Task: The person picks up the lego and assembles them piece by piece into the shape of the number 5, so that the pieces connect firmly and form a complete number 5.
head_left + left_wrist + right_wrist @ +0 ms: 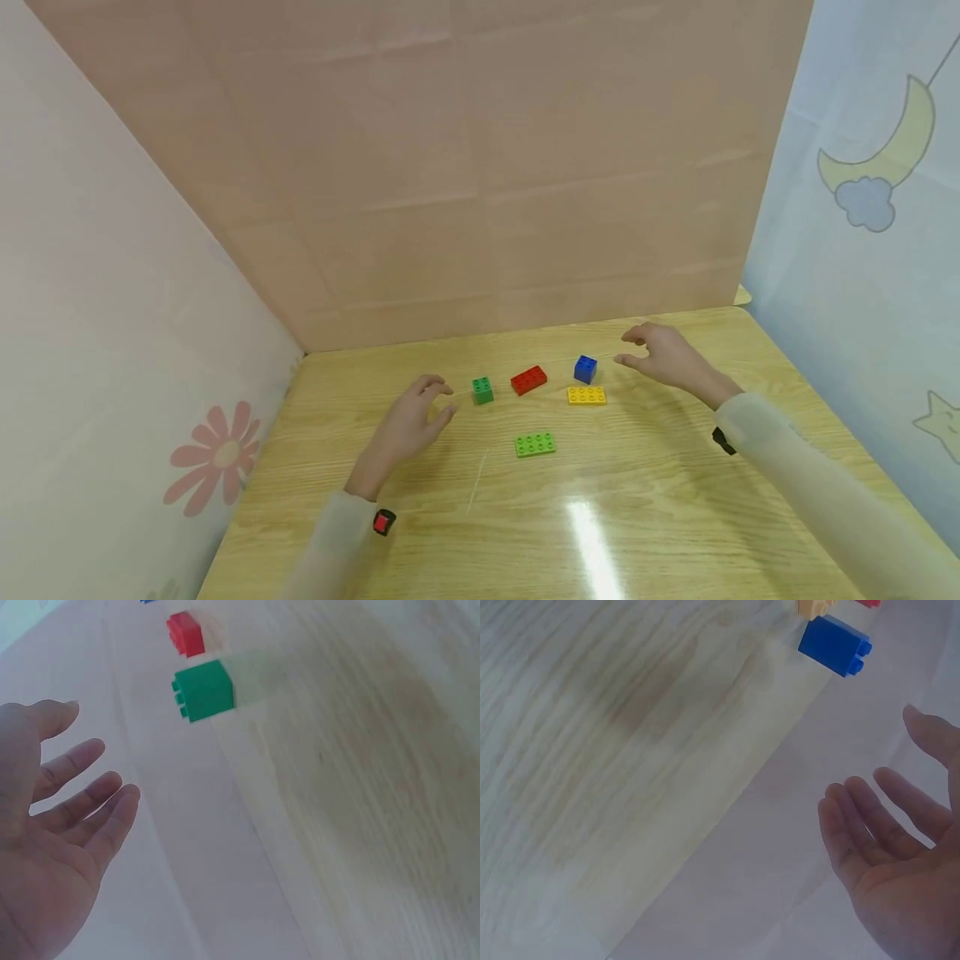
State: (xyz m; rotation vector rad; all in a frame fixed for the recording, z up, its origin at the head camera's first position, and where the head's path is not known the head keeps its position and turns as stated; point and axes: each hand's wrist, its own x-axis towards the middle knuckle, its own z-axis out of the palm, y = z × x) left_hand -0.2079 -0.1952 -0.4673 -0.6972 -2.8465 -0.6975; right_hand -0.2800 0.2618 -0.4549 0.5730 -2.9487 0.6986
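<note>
Toward the far edge of the table, the green block and blue block stand studs up, the red brick between, probably spaced for separate picking. Near them, the left hand and right hand touch nothing, each grip spread, thumb parted from fingers.

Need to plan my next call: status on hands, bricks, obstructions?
Left hand open, empty, near dark-green brick. Right hand open, empty, near blue brick. Red brick, yellow brick, lime brick on table. No obstruction seen.
</note>
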